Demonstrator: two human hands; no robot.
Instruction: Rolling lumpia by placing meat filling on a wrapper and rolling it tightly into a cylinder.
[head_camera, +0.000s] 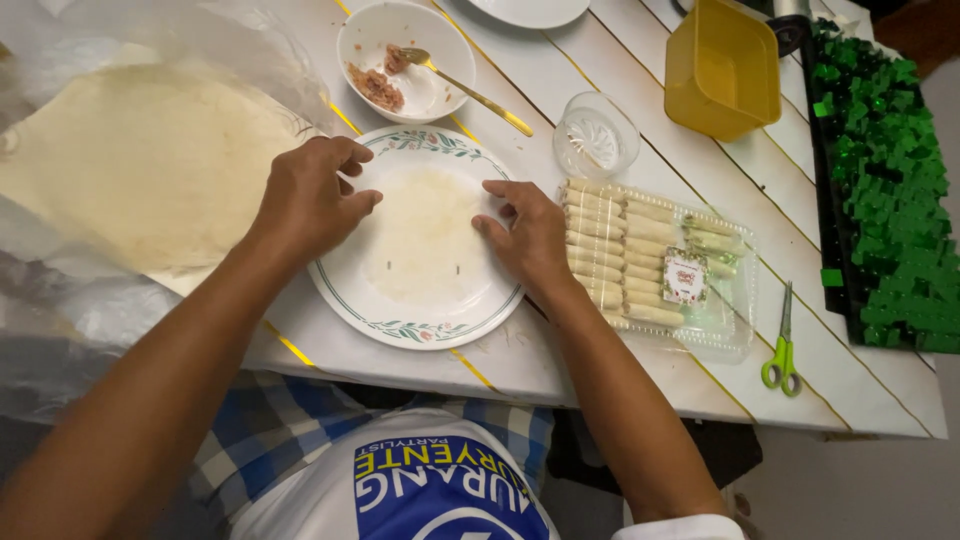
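Lying flat on the floral-rimmed plate (345, 300), a thin pale wrapper (420, 235) covers most of the plate's centre. Left hand (308, 195) rests on the plate's left rim, fingers loosely curled, tips touching the wrapper's left edge; not closed around anything. Right hand (528, 235) sits on the plate's right side, fingers bent, tips pressing the wrapper's right edge; likewise no grip. Plate stands on the white slatted bench (620, 70), at its near edge. Left of the plate: a stack of round pale wrappers (130, 160) on clear plastic. Just behind the plate: a white bowl (400, 20) holding some pinkish minced filling, with a gold-coloured spoon (465, 90) leaning out over its rim. Behind and right of the plate: a small clear glass dish (597, 135). Right of the plate, touching the right wrist: a clear tray of finished rolls (640, 255). Farther right: green-handled scissors (782, 345). Far behind, right: a yellow plastic container (722, 65).
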